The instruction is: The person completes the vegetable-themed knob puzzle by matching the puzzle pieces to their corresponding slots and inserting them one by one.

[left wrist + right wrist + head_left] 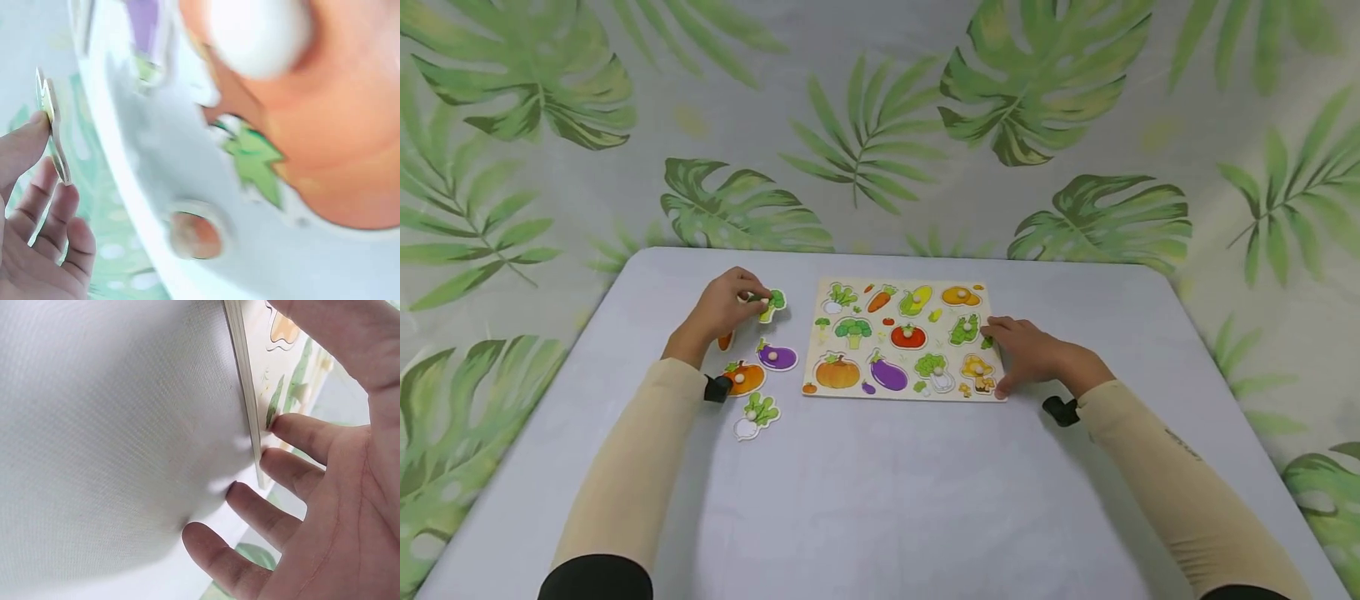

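Note:
My left hand (724, 302) pinches a broccoli puzzle piece (774, 306) between thumb and fingers, left of the wooden vegetable puzzle board (880, 344). The left wrist view catches that thin piece (55, 128) nearly edge-on. Below this hand lie loose knobbed pieces: an eggplant (780, 357), a pumpkin (748, 378) and a white radish (758, 414). An orange piece (725, 341) is mostly hidden behind the left hand. At the board's right edge, my right hand (1033, 352) rests with fingers spread, some fingertips touching the edge and others on the tablecloth.
The board holds printed pictures, and several spots, such as the tomato (908, 336) and corn (916, 300), show knobs. A white cloth covers the table (925, 500). Behind its far edge hangs a leaf-patterned backdrop (880, 217).

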`<state>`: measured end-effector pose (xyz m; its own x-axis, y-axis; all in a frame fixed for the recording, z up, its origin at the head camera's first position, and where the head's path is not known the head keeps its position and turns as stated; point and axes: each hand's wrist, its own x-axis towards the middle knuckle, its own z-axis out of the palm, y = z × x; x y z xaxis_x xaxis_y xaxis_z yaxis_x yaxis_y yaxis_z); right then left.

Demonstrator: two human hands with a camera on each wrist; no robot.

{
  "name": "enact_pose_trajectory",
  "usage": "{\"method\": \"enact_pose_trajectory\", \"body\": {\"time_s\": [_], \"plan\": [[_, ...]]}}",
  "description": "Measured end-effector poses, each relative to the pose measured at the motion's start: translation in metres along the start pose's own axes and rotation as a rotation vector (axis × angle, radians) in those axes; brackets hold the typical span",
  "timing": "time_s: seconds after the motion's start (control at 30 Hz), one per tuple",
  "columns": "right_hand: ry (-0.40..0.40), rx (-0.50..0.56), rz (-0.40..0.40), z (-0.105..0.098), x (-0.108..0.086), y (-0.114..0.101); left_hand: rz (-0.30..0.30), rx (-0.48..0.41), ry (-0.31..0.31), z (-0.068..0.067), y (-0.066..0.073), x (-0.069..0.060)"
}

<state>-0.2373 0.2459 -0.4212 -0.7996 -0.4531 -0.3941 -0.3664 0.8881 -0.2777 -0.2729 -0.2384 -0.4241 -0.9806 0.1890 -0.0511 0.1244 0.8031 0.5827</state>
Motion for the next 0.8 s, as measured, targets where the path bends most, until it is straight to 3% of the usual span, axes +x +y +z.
{"method": "enact_pose_trajectory", "body": {"time_s": [0.27, 0.53, 0.8], "plan": [[0.007, -0.015, 0.004, 0.002, -0.001, 0.0, 0.133, 0.013, 0.049, 0.011, 0.028, -0.007], [0.009, -0.011, 0.004, 0.005, 0.004, 0.003, 0.207, 0.022, -0.065, 0.035, 0.056, -0.015], [0.009, -0.004, 0.026, 0.005, 0.004, 0.001, 0.234, 0.083, -0.121, 0.056, 0.068, -0.009]]}}
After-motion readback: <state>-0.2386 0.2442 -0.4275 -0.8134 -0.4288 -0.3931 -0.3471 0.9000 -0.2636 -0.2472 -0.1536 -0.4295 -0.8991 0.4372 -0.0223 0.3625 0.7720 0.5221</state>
